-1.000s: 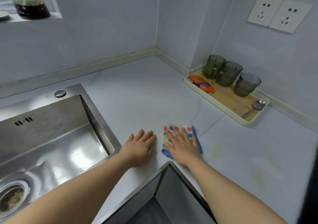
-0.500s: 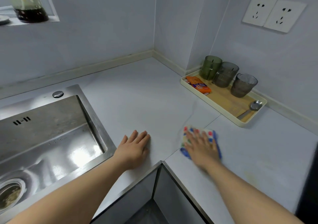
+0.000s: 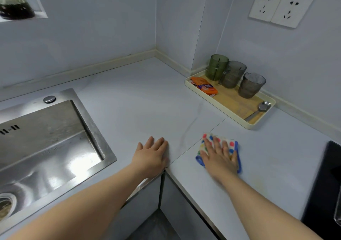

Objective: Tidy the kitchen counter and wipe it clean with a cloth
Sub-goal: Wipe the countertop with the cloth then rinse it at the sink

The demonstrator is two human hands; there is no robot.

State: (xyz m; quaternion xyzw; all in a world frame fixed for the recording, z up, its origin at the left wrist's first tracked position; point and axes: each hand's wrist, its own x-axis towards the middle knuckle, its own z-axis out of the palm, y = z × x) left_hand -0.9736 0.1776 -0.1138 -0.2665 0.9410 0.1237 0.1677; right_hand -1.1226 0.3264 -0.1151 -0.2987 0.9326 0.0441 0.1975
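A folded cloth (image 3: pixel 229 144), white with coloured dots and a blue edge, lies on the pale grey counter (image 3: pixel 140 101) near its inner front corner. My right hand (image 3: pixel 219 156) presses flat on the cloth with straight, spread fingers. My left hand (image 3: pixel 150 156) rests flat on the bare counter to the left of it, fingers straight, holding nothing.
A cream tray (image 3: pixel 217 107) by the right wall holds three tinted cups (image 3: pixel 233 75), an orange packet (image 3: pixel 203 86) and a metal spoon (image 3: pixel 260 109). A steel sink (image 3: pixel 42 144) fills the left. A black hob (image 3: pixel 328 184) sits at the right edge. Sockets (image 3: pixel 281 7) are on the wall.
My right hand has slid the cloth to the right across the counter, away from my left hand. The left hand has stayed flat in place.
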